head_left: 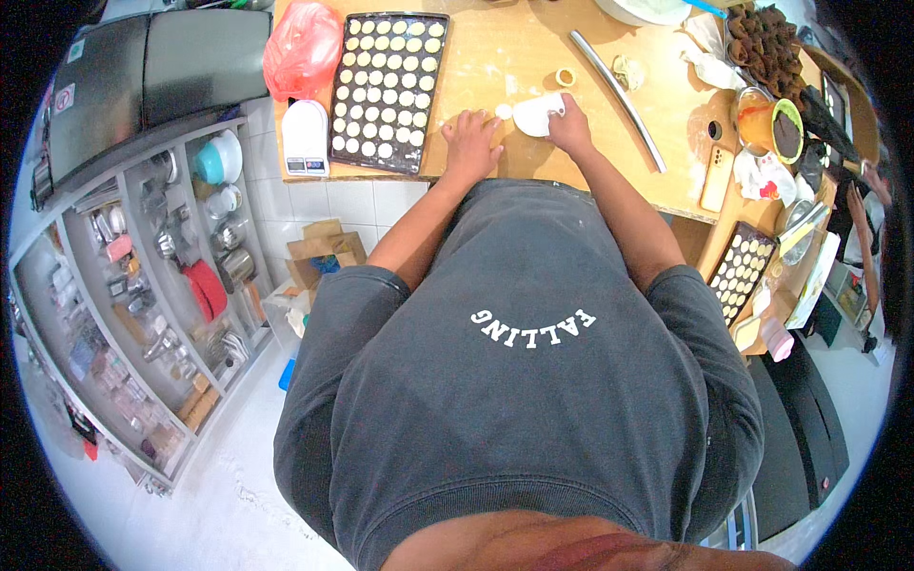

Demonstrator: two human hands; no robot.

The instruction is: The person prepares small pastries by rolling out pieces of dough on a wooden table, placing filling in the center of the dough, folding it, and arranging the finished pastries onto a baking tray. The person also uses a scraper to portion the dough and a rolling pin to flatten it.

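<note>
a: right, eyes on the counter (495, 48), and there's the white scraper (535, 115), out at the near middle, right of the big dark tray (407, 164). who's got it?

b: the right hand (571, 129)! fingers closed on its right end, thumb along the top; what the fingertips do underneath, i can't tell.

a: and the left hand (470, 148)?

b: fingers loosely spread, palm down, nothing seen in the grip. a small pale dough round (503, 111) sits right at the fingertips, between that hand and the scraper; touching or just short, too close to call from up here.

a: how would you rate these two for handling?

b: the scraper looks light and thin, probably stiff with a little flex. the end grip seems sound, leaving the far edge free. flour on the fingers could make it slippery, mind.

a: and the round?

b: ooh, a delicate one! soft and featherlight, i'd judge, easily dented or stretched. best taken from beneath on a flat edge, or by the rim with barely a pinch. squeeze the middle and it would likely lose its shape.
</note>
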